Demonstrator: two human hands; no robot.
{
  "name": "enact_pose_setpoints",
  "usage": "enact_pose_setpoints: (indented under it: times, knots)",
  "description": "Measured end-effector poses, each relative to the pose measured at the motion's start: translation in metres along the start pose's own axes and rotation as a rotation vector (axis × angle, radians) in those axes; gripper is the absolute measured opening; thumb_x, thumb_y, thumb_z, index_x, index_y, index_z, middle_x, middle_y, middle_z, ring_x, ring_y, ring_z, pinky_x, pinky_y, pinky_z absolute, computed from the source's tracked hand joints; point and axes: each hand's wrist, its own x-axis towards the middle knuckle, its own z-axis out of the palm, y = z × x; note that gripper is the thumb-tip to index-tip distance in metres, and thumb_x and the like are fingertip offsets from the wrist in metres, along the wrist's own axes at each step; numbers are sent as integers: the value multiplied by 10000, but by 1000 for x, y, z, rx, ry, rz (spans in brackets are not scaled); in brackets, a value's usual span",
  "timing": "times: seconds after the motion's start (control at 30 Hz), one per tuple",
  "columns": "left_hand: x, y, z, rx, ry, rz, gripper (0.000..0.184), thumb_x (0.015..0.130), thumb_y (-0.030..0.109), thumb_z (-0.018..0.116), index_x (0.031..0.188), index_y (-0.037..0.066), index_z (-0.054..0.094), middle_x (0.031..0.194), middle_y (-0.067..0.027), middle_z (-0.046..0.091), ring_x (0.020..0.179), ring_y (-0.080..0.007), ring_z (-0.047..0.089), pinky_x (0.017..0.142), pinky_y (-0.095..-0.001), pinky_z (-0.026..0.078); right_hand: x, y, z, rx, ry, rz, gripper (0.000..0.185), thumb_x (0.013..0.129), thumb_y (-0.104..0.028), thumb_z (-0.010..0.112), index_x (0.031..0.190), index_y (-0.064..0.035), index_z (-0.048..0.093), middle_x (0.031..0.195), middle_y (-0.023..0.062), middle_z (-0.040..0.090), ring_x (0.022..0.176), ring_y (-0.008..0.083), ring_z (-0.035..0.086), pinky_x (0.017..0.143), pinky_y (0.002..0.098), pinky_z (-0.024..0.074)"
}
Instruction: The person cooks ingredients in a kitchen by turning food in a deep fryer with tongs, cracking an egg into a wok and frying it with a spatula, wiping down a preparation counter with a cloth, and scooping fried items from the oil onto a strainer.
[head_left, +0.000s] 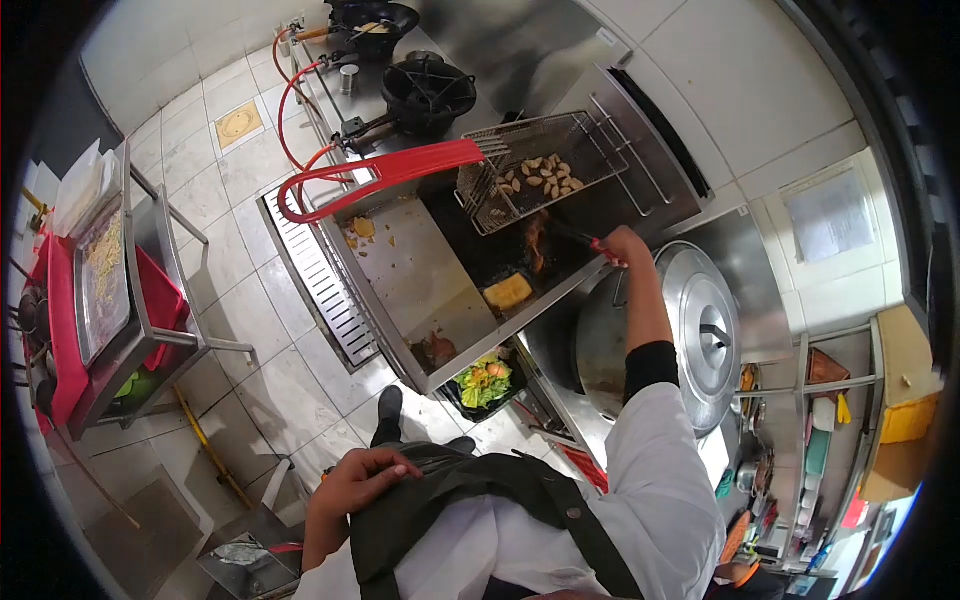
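Note:
My right hand [622, 246] is closed around the red handle of dark tongs [578, 236]. The tongs reach over the dark oil of a steel fryer [395, 345], their tips near a reddish-brown fried piece [537, 243]. Whether they grip that piece I cannot tell. A golden rectangular piece [508, 292] lies in the oil nearer to me. Above the oil rests a wire fryer basket [487, 212] with a red handle, holding several small browned pieces [545, 175]. My left hand [362, 485] rests against my dark apron [450, 490], fingers loosely extended and holding nothing visible.
A large lidded pot [700, 325] stands right of the fryer. Burners with black pans [428, 95] are at the back. Below the fryer sits a black container [485, 385] of food scraps. A steel cart [180, 255] with trays stands left, and a person [745, 580] is at lower right.

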Motion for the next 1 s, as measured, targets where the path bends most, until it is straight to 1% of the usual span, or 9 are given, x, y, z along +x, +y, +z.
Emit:
enact_pose_setpoints:
  times: [0.17, 0.27, 0.37, 0.47, 0.57, 0.67, 0.77, 0.87, 1.0]
  knots:
    - [-1, 0, 2, -41, -40, -31, 187, 873, 143, 479, 919, 4, 596, 841, -17, 607, 798, -50, 517, 709, -201, 415, -12, 21, 2, -152, 37, -88, 393, 735, -321, 645, 642, 55, 580, 501, 127, 526, 419, 222, 519, 434, 359, 390]
    - [0, -6, 2, -60, -51, 4, 192, 874, 155, 483, 918, 8, 598, 825, -10, 605, 791, -45, 510, 701, -199, 409, -37, 31, 16, -107, 185, -254, 358, 728, -303, 644, 709, 51, 598, 585, 161, 575, 536, 259, 591, 524, 373, 439]
    - [0, 1, 2, 36, -69, -61, 197, 876, 164, 482, 922, 12, 600, 806, -3, 600, 770, -39, 501, 678, -199, 404, -97, 8, 39, -347, 438, -369, 264, 734, -253, 605, 756, 10, 616, 707, 184, 607, 680, 291, 615, 607, 392, 465]
    - [1, 1, 7, -18, -60, -46, 175, 853, 123, 504, 891, -16, 603, 817, -34, 610, 776, -85, 539, 710, -222, 423, -139, -10, 68, -588, 464, -466, 184, 769, -186, 524, 785, -27, 616, 754, 183, 611, 732, 303, 611, 613, 400, 485]
    - [-1, -2, 8, -12, -100, -7, 200, 878, 165, 476, 921, 13, 599, 797, -4, 595, 758, -39, 493, 667, -200, 399, -160, -11, 103, -614, 465, -619, 177, 772, -129, 480, 899, -55, 579, 768, 133, 609, 699, 274, 618, 570, 381, 495]
    - [-5, -3, 6, -11, -108, -6, 196, 878, 158, 473, 921, 11, 595, 806, -8, 595, 763, -42, 497, 678, -199, 400, -214, -22, 127, -723, 460, -646, 266, 774, -119, 472, 1030, -53, 505, 811, 81, 582, 656, 233, 622, 520, 352, 496]
    - [-6, -8, 6, -9, -104, 45, 190, 877, 148, 470, 925, 11, 592, 819, -9, 593, 770, -43, 500, 687, -200, 403, -233, -22, 165, -772, 437, -657, 315, 809, -181, 464, 1092, -42, 461, 778, 75, 559, 599, 228, 601, 483, 350, 473]
    - [-7, -11, 8, -23, -107, 40, 186, 876, 148, 473, 928, 13, 590, 833, -8, 593, 781, -44, 501, 694, -203, 403, -236, -22, 204, -663, 444, -812, 348, 801, -191, 482, 1118, -49, 451, 786, 77, 556, 588, 224, 600, 457, 331, 466]
    - [-10, -10, 7, 4, -105, 44, 186, 877, 153, 477, 926, 11, 588, 835, -6, 594, 785, -43, 500, 697, -202, 402, -238, -29, 220, -552, 295, -734, 385, 793, -268, 518, 1121, -72, 475, 822, 101, 578, 639, 241, 603, 535, 385, 474]
